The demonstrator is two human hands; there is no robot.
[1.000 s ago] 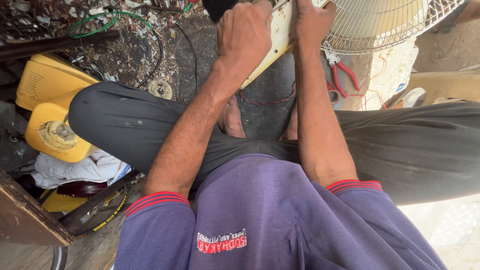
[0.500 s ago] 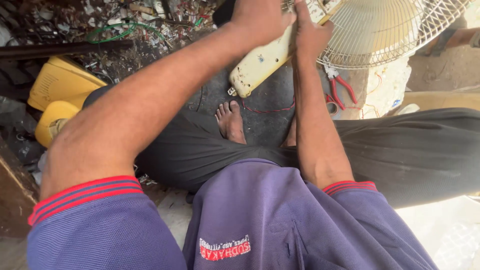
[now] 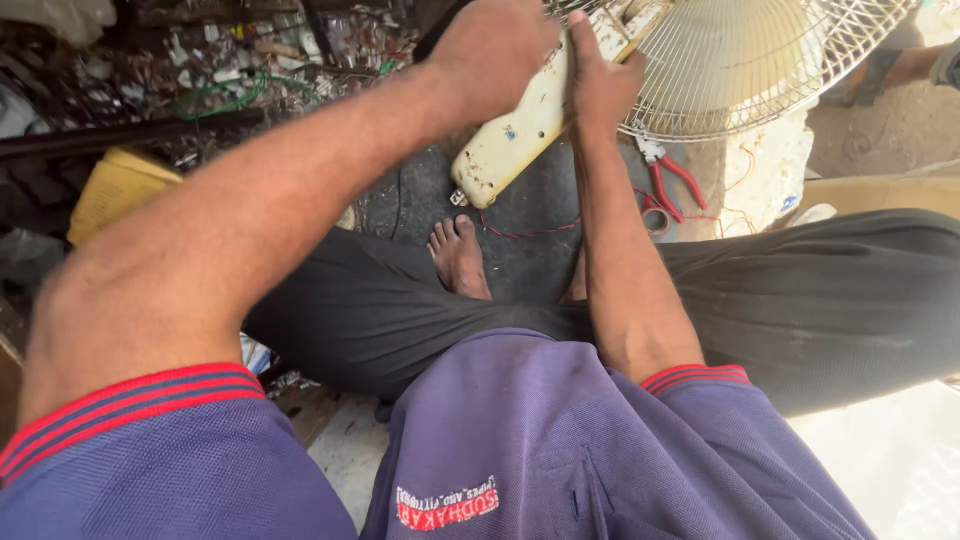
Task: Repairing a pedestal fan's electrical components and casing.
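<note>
A cream, worn fan body [image 3: 512, 138] slants up toward a round wire fan grille [image 3: 745, 65] at the top right. My left hand [image 3: 492, 52] is closed over the upper part of the cream body. On the body's right side, just below the grille, my right hand [image 3: 598, 82] presses with its fingers wrapped on it. I sit cross-legged in dark trousers, a bare foot [image 3: 458, 258] showing under the fan body. Thin red wire [image 3: 520, 233] trails from the body's lower end.
Red-handled pliers [image 3: 668, 180] lie on the dark ground beneath the grille. A yellow casing [image 3: 115, 188] sits at the left beside a heap of scrap and green wire [image 3: 225, 98]. Another person's leg [image 3: 900, 65] shows at the top right.
My left arm has swung up and nearer the camera, hiding the yellow parts at left. Both hands stay on the cream fan body, which sits a little lower in view.
</note>
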